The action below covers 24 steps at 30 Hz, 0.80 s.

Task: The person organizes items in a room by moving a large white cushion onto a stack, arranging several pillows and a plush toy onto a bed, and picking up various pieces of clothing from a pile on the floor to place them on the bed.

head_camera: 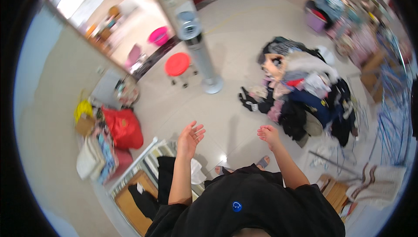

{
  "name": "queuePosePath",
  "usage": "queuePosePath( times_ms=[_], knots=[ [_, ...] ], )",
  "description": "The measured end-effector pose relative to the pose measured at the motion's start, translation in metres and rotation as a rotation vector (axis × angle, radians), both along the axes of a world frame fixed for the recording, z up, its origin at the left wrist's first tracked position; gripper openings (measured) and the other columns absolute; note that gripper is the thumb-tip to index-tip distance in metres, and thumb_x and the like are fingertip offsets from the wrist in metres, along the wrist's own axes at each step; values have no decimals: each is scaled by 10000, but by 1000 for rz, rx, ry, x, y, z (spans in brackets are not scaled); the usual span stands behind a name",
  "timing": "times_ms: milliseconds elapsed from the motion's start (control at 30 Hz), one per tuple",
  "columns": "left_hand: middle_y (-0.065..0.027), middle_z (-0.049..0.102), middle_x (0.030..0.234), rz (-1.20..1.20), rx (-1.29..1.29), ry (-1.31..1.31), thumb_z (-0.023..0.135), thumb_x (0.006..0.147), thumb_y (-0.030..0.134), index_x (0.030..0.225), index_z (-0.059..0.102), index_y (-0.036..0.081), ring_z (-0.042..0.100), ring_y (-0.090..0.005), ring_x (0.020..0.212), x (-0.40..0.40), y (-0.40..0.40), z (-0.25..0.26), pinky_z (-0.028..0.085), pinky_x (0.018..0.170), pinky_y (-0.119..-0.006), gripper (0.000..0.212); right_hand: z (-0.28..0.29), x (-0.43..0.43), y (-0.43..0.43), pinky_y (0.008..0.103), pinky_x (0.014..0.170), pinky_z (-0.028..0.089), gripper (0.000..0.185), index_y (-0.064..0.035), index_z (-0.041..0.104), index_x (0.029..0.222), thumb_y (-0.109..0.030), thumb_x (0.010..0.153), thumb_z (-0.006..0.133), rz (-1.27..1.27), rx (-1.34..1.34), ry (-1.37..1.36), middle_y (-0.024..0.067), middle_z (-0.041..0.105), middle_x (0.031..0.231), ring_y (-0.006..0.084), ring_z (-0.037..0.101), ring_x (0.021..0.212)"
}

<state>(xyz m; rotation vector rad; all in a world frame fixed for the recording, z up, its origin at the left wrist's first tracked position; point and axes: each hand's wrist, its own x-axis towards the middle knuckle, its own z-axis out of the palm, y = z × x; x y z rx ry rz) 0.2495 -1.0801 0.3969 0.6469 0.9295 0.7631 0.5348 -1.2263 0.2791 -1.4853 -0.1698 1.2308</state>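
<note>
My left hand [190,140] is raised in front of me with its fingers apart and nothing in it. Opposite it, my right hand [269,136] hangs in the air, fingers slightly curled and somewhat apart, also holding nothing. A large heap of mixed clothes [307,96] lies on the tiled floor beyond my right hand. Below my left forearm, black garments [166,175] and a white cloth [197,171] rest on a low striped bed or bench [156,153]. A black piece with a white tag [143,199] lies on its brown board [130,211].
A silver tower fan [202,57] and a red stool [177,64] stand ahead. At the left wall sit a red bag [123,127] and folded textiles [91,158]. Blue wire hangers [392,106], a cardboard box [375,73] and a purple bin [315,21] line the right.
</note>
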Motion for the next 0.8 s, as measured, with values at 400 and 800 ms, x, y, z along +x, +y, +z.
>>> queuePosePath(
  times_ms=[400, 800],
  knots=[
    [-171, 537, 1055, -537, -135, 10, 445, 843, 233, 1144, 416, 35, 544, -268, 943, 276, -68, -30, 442, 803, -357, 361, -50, 190, -201, 282, 594, 455, 112, -64, 521, 884, -89, 796, 455, -627, -141, 126, 65, 581, 779, 163, 564, 669],
    [-177, 536, 1054, -568, -266, 43, 456, 846, 232, 1118, 424, 32, 538, -266, 934, 395, -8, -90, 438, 798, -356, 339, -73, 292, -133, 284, 578, 454, 125, -62, 521, 912, -118, 806, 489, -592, -153, 202, 73, 585, 791, 161, 566, 667]
  ],
)
